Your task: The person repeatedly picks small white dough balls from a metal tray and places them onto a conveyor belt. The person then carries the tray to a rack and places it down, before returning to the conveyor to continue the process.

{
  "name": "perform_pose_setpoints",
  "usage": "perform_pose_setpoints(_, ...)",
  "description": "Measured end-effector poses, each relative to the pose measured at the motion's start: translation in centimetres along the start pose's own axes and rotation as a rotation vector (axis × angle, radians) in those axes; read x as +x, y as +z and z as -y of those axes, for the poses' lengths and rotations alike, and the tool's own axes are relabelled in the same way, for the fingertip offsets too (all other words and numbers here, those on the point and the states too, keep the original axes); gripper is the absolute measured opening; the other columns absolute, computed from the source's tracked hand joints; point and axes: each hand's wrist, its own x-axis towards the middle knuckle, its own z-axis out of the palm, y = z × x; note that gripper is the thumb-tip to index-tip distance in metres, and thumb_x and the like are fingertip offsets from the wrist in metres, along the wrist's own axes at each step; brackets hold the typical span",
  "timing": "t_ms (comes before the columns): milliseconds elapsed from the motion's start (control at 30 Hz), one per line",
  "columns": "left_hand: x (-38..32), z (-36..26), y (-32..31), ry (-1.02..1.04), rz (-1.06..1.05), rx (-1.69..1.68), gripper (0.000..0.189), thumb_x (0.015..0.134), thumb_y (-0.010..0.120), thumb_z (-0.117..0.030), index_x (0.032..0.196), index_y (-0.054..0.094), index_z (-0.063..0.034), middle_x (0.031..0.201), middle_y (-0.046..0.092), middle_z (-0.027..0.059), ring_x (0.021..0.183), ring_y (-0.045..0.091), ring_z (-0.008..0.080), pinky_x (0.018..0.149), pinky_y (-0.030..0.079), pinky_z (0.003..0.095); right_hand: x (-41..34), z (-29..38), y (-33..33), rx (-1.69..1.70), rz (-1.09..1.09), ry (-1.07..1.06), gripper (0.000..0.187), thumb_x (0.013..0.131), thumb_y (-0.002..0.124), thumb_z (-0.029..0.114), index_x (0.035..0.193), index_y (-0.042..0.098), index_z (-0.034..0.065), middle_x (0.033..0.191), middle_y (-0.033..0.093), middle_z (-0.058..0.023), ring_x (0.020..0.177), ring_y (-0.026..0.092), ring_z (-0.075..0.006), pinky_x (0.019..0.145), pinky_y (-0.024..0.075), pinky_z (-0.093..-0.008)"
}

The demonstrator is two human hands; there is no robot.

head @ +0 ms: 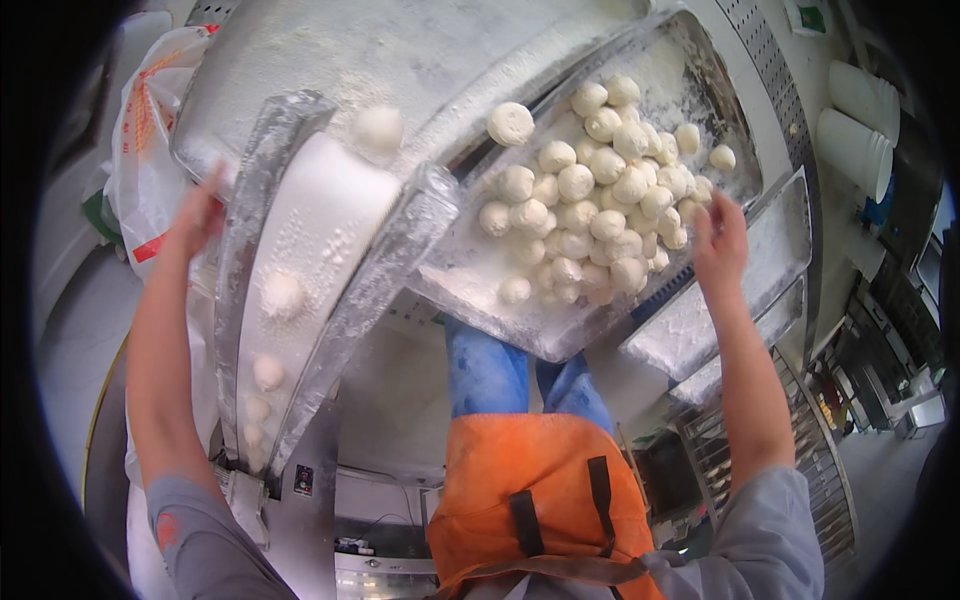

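Observation:
Floured dough balls (600, 180) lie heaped on a metal tray (551, 341) before me. My right hand (724, 236) is at the heap's right edge, its fingers bent near a ball; whether it grips one is hidden. To the left, my left hand (199, 217), blurred, is beside the metal side rail of a conveyor (300, 225). On the white belt sit several more dough balls, a larger one (283, 295) midway along. A blurred ball (377, 129) is at the belt's far end, by a large floured tray (360, 45). Another ball (511, 124) lies near the heaped tray's upper left edge.
A white plastic bag (161, 97) with red print hangs at the far left. Smaller floured metal trays (675, 337) stand under my right forearm. White plastic buckets (855, 154) lie at the upper right, and a metal rack (810, 450) stands at the lower right.

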Motion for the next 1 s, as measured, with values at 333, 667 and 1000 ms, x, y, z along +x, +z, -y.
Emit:
perform_pose_setpoints(333,-3.4,-3.5,-0.3,0.295,-0.256,0.393,0.089,0.09,0.067,0.001,0.163,0.026,-0.0292,0.071,0.054,-0.0004,0.058,0.052,0.0101,0.049,0.042,0.0277,10.1,22.1,7.5,0.047,0.615,-0.414,0.048,0.092,0.077,0.024,0.137,0.061,0.0128,0.143,0.059,-0.0205,0.125,0.063,-0.0374,0.103,0.0544,-0.0435)
perform_pose_setpoints(667,-8.4,-0.5,-0.1,0.729,-0.684,0.624,0.077,0.083,0.072,-0.007,0.156,0.048,-0.0029,0.11,0.076,0.0175,0.087,0.074,0.0286,0.084,0.059,0.0398,9.6,28.3,3.8,1.213,0.438,0.403,0.029,0.098,0.073,0.027,0.118,0.064,0.0078,0.078,0.062,-0.0026,0.057,0.055,-0.0111,0.049,0.0419,-0.0277)
perform_pose_setpoints(1000,-49.0,6.7,23.9,0.419,0.614,-0.648,0.064,0.107,0.063,-0.04,0.157,0.041,-0.006,0.137,0.059,0.0097,0.11,0.068,0.0191,0.088,0.058,0.0333,-15.7,33.1,-17.0,0.649,0.388,-0.582,0.049,0.082,0.083,0.014,0.124,0.058,0.0026,0.114,0.065,-0.0199,0.104,0.062,-0.041,0.093,0.0518,-0.0474)
